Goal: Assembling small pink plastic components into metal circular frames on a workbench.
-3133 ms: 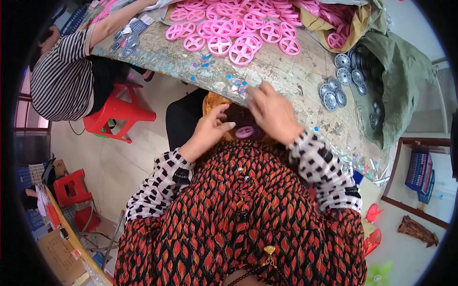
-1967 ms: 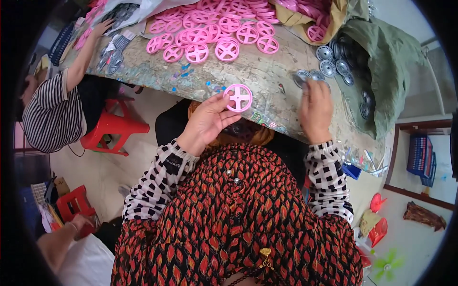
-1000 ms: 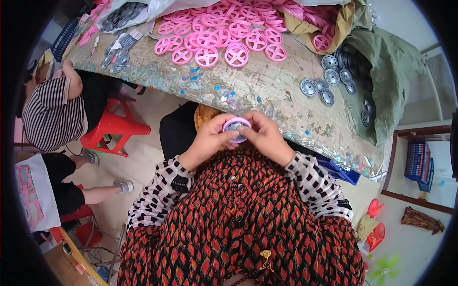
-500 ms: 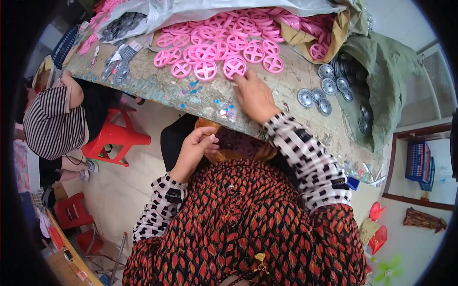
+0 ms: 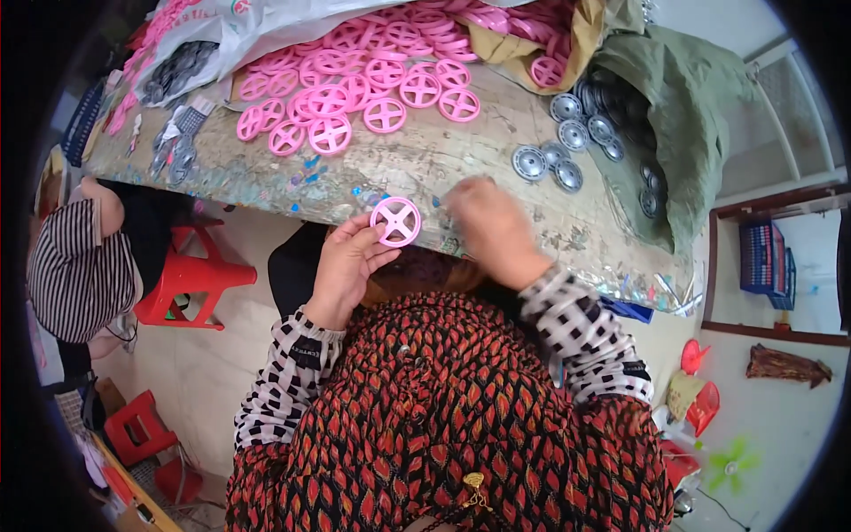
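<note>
A pink toy wheel (image 5: pixel 396 221), a ring with crossed spokes, is pinched by its left rim in my left hand (image 5: pixel 344 269), just off the table's near edge. My right hand (image 5: pixel 495 226) hangs by the same edge, right of that wheel and apart from it. Motion smears its fingers, so whether they hold anything cannot be made out. Beyond both hands spreads a heap of similar pink wheels (image 5: pixel 385 115) on the worn table. Several silver wheel discs (image 5: pixel 530 163) lie to the right of it.
A green sack (image 5: pixel 678 115) with more discs stands at the right, beside a brown bag (image 5: pixel 511 60) of pink wheels. A white sack (image 5: pixel 257 40) lies at the back. On the left are a person in a striped top (image 5: pixel 84 266) and a red stool (image 5: pixel 191 284).
One pink wheel has left the near side of the heap and is now in my left hand. My right hand has drawn back toward me. The whole view has shifted slightly.
</note>
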Demonstrator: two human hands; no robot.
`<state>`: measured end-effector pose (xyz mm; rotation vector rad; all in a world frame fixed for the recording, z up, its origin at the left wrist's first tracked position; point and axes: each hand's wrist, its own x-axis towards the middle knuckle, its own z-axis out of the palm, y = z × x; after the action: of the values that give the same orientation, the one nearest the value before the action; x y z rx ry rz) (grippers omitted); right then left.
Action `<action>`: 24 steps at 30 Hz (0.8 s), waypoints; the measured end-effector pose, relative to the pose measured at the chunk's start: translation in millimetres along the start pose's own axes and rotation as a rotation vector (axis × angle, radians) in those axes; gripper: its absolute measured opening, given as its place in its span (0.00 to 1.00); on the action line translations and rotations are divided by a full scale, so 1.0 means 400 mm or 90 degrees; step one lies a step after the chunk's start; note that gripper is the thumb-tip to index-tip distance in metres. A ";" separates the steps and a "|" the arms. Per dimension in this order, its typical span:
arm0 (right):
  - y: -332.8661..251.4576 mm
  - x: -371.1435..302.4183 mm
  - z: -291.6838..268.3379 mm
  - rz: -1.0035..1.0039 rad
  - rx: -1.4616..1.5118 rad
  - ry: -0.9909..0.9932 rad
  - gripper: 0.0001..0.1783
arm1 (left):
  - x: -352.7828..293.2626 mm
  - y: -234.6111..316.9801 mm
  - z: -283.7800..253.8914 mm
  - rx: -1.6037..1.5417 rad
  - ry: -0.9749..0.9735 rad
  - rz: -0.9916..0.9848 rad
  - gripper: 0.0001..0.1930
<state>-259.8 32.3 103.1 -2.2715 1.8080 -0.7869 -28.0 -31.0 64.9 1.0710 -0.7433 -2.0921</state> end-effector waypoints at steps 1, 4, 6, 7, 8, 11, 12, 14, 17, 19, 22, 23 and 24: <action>0.074 -0.027 -0.012 0.036 -0.022 0.141 0.14 | -0.001 -0.001 0.005 -0.001 -0.005 -0.002 0.12; 0.277 -0.091 -0.111 0.270 -0.136 0.227 0.16 | 0.009 -0.002 0.018 -0.028 -0.040 -0.026 0.12; 0.353 -0.117 -0.129 0.346 -0.200 0.216 0.18 | 0.008 -0.002 0.017 -0.040 -0.043 -0.036 0.13; 0.394 -0.131 -0.120 0.375 -0.148 0.197 0.21 | 0.001 0.001 0.023 -0.069 -0.060 -0.054 0.14; 0.414 -0.138 -0.119 0.406 -0.100 0.178 0.25 | 0.000 0.002 0.027 -0.098 -0.081 -0.074 0.15; 0.415 -0.148 -0.128 0.466 0.020 0.223 0.29 | -0.001 -0.001 0.039 -0.139 -0.091 -0.070 0.17; 0.384 -0.145 -0.143 0.485 0.086 0.217 0.24 | -0.002 0.001 0.040 -0.135 -0.091 -0.071 0.17; 0.355 -0.146 -0.128 0.475 0.262 0.253 0.21 | 0.004 0.001 0.043 -0.127 -0.102 -0.074 0.16; 0.153 -0.080 -0.105 0.410 0.525 0.296 0.13 | 0.005 -0.004 0.061 -0.115 -0.119 -0.094 0.14; 0.008 -0.016 -0.056 0.394 0.612 0.228 0.12 | 0.003 -0.008 0.076 -0.136 -0.149 -0.096 0.14; -0.062 0.018 0.060 0.137 0.281 0.276 0.11 | -0.007 -0.014 0.102 -0.184 -0.162 -0.075 0.15; -0.074 0.016 0.078 0.115 0.252 0.286 0.11 | -0.009 -0.013 0.102 -0.183 -0.160 -0.074 0.15; -0.083 0.012 0.072 0.082 0.210 0.305 0.12 | -0.010 -0.011 0.100 -0.165 -0.158 -0.057 0.15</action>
<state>-216.5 30.6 93.7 -1.8439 1.7987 -1.5746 -61.2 -17.9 83.6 0.7242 -0.5272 -2.3500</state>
